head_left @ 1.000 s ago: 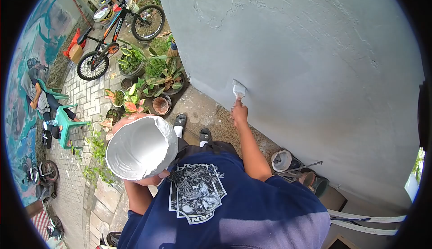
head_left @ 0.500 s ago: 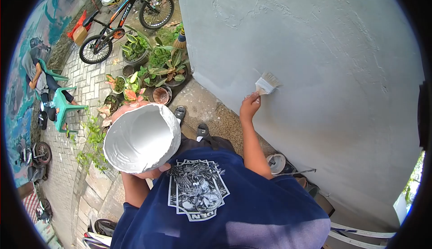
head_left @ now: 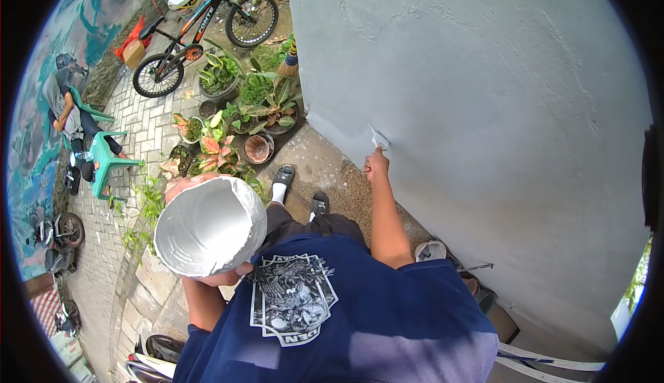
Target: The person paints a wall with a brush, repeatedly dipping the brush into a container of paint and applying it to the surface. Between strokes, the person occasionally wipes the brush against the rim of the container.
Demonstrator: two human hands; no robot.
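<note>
My left hand (head_left: pixel 235 274) is wrapped round a paint-crusted bowl (head_left: pixel 211 227), white inside, held tilted in front of my chest. Fingers show at its far rim and a thumb at its near side. With its fingers closed on the handle, my right hand (head_left: pixel 376 166) grips a paintbrush (head_left: pixel 377 139) against the lower left part of the grey wall (head_left: pixel 470 106). The bristles are seen nearly edge-on, close to where the wall meets the ground.
Potted plants (head_left: pixel 221 78) and an empty clay pot (head_left: pixel 259 148) stand left of the wall's corner. Behind them is a bicycle (head_left: pixel 200 26). A person (head_left: pixel 66 106) sits on a green chair near a green stool (head_left: pixel 104 158). A white bucket (head_left: pixel 430 251) stands by the wall's foot at right.
My right hand has swept the paintbrush left and down along the wall, and the brush has turned edge-on. The bowl stays in my left hand. The view has shifted slightly.
</note>
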